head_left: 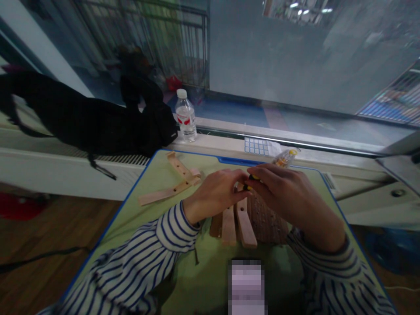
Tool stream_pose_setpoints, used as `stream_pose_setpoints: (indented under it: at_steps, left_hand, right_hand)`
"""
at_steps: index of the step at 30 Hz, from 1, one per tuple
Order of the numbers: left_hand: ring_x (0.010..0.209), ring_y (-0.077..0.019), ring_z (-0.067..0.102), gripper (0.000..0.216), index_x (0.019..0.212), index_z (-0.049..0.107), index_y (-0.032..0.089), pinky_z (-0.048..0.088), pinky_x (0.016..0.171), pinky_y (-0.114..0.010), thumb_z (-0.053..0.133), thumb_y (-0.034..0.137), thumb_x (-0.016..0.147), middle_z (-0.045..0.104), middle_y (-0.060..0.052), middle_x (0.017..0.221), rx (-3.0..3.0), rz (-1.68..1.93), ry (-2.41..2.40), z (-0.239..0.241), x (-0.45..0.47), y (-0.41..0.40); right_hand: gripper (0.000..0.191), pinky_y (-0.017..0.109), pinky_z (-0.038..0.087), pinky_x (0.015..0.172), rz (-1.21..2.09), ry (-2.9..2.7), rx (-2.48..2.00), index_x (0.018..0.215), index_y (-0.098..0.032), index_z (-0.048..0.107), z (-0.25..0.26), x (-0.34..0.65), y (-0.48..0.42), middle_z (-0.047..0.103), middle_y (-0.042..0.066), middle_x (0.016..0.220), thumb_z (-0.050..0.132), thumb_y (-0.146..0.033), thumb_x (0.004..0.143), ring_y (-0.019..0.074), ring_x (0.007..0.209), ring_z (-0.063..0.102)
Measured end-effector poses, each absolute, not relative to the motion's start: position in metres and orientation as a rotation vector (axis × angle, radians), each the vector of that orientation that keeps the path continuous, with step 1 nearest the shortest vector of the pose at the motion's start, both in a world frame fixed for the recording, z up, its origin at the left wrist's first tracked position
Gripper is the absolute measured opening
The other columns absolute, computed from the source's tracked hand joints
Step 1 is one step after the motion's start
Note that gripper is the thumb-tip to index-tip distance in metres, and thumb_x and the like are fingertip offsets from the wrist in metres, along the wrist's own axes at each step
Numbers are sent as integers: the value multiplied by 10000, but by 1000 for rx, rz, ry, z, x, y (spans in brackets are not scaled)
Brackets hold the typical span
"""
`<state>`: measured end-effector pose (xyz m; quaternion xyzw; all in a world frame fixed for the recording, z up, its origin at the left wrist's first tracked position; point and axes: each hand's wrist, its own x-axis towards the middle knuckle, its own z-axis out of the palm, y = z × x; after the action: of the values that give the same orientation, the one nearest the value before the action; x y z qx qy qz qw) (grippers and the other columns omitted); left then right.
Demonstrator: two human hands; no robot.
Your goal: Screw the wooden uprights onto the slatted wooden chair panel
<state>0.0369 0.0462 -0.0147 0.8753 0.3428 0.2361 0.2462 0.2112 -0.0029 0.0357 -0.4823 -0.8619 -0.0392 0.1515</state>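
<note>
Over the table's middle, my left hand point(218, 186) and my right hand point(288, 192) meet, fingers closed. Between their fingertips shows a small black-and-yellow handle point(254, 177), apparently a screwdriver's; its shaft and tip are hidden. My left fingers pinch close beside it, also near the top of the wooden pieces, and what they grip is partly covered. Below the hands lie two pale wooden strips with holes, a left strip point(229, 229) and a right strip point(246, 229). They rest on a brown board point(267, 221) dotted with several small metal points.
More joined wooden strips point(179, 188) lie at the table's left. A loose screw point(197, 257) is near my left sleeve. Along the sill stand a water bottle point(186, 118) and a black bag point(98, 124). A clear plastic packet point(285, 157) lies behind my right hand. A pixelated patch covers the front.
</note>
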Motion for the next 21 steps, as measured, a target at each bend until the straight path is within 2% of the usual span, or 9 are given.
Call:
stream_pose_setpoints:
  at_steps: [2,5,11,15,21]
  left_hand:
    - [750,-171,608,208,982,618,197,430,643,-270,611,353,845,666,-9,849,2399,658,965,-14,38,45]
    - [741,-169,617,200,1021,607,208,432,654,-273,600,322,856,671,-2,845,2385,662,984,-13,39,45]
    - [744,-166,630,241,1045,581,193,444,668,-271,622,317,842,679,-7,859,2322,654,986,-14,37,45]
    - [771,-165,631,210,1019,580,204,436,640,-260,619,308,841,679,-10,918,2299,645,962,-15,36,47]
    - [850,-167,621,164,1037,566,194,453,685,-262,540,227,879,660,-22,939,2261,576,837,-13,34,48]
  right_hand:
    - [215,314,487,714,-102,-2477,-1367,1033,-164,622,35,210,-2,683,87,1021,451,-263,946,195,842,656]
    - [226,335,503,774,-67,-2477,-1338,1094,-162,614,36,209,-3,665,100,1106,477,-243,934,211,928,649]
    - [340,351,515,832,-7,-2487,-1273,1248,-176,533,40,214,-7,620,82,1231,493,-177,910,208,1014,628]
    - [306,338,520,798,-71,-2486,-1262,1209,-175,563,38,215,-6,648,88,1183,488,-164,913,202,976,643]
    - [245,330,502,708,-147,-2453,-1403,1071,-160,620,36,212,-3,685,103,1029,454,-291,947,214,852,667]
